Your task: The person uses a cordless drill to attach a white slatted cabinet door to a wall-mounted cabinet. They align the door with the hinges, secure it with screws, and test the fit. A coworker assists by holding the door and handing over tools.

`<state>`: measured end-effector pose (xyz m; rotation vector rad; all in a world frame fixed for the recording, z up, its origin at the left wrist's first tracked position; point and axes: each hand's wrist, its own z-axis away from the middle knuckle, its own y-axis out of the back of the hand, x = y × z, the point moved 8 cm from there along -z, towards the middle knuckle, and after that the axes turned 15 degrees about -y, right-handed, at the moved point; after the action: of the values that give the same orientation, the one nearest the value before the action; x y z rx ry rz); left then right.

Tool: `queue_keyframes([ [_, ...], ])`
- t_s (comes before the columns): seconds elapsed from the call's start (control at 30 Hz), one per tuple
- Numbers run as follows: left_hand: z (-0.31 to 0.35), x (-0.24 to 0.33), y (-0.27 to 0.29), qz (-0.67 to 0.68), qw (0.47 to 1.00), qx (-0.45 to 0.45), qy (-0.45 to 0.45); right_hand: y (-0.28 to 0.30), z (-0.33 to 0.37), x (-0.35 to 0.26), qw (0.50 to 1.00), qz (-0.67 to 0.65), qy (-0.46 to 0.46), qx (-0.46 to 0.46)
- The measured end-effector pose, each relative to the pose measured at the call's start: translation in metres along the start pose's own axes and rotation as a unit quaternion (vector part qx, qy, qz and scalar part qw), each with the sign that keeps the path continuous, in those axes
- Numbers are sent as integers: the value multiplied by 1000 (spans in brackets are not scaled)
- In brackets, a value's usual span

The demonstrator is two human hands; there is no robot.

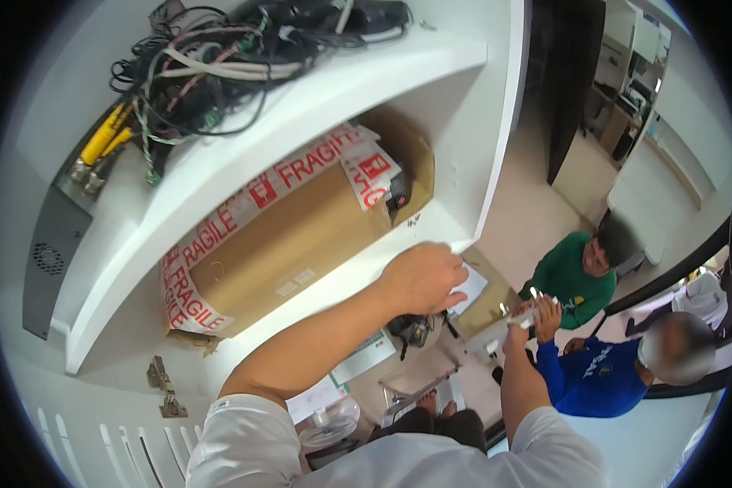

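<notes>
My left arm (317,333) reaches across the front of a white shelf compartment. My left hand (421,278) is closed, its fingers curled, close to the shelf's front edge (451,224); whatever lies within the fingers is hidden. On the right, my right hand (517,332) is raised and closed on a small white and clear object (526,315) whose kind I cannot make out. The hand (550,317) of a person in a blue shirt (598,378) meets mine at that object. Behind my left arm, a large cardboard box (289,232) with red-and-white tape fills the compartment.
A tangle of cables (228,69) and yellow-handled tools (104,138) lie on the upper shelf. Another person in green (577,276) stands beyond. Below me are a metal stepladder frame (415,386), a dark device (412,332) and a clear round container (331,423). A hinge (164,386) shows at lower left.
</notes>
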<state>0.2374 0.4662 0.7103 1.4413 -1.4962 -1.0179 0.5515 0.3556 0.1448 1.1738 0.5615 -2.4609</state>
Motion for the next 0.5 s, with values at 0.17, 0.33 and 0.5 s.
queue_keyframes([
  [0.17, 24, 0, 9, 4, 998, 11, 69, -20, 80, -47, 987, 112, -83, 81],
  [0.33, 17, 1, 11, -6, 999, 19, 45, 2, 37, -22, 999, 48, -13, -21],
  [0.5, 16, -5, 8, 6, 998, 23, 66, 24, 8, 4, 990, 126, -53, 36],
])
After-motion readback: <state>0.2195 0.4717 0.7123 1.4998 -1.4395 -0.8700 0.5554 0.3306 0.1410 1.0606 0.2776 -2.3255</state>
